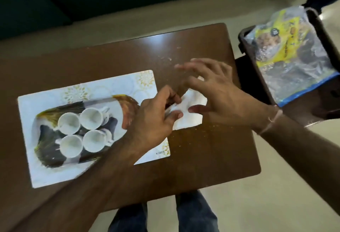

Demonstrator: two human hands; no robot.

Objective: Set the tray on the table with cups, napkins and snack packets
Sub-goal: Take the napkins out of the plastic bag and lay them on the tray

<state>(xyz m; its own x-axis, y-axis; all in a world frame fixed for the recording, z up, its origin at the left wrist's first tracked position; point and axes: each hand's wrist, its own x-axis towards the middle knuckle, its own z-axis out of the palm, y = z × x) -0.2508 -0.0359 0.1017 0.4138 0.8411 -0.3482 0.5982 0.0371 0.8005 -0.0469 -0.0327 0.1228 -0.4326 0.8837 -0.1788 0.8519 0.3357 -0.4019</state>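
denim-clad knees at the near table edge, then two bare forearms reaching over the brown table.

left hand curled, thumb and fingertips pinched on the left edge of a white napkin. right hand spread wide and blurred above the napkin's far side, thumb low near the paper; whether actually touching, cannot tell. thin thread band at the right wrist.

napkin lying on the table just beside the right end of the tray, half hidden under both hands. four white cups clustered on the tray's left-centre, mouths up, touching one another. snack packets well apart, piled in a dark crate off the table's right corner. crumbs scattered around the napkin.

probably very light, limp, easily creased or torn: best taken by an edge or corner with a gentle pinch, flattened with an open palm rather than dragged. cups likely hard and breakable, best by handle or rim. packets probably slick and crinkly, contents crushable, so best gripped at the sealed top.
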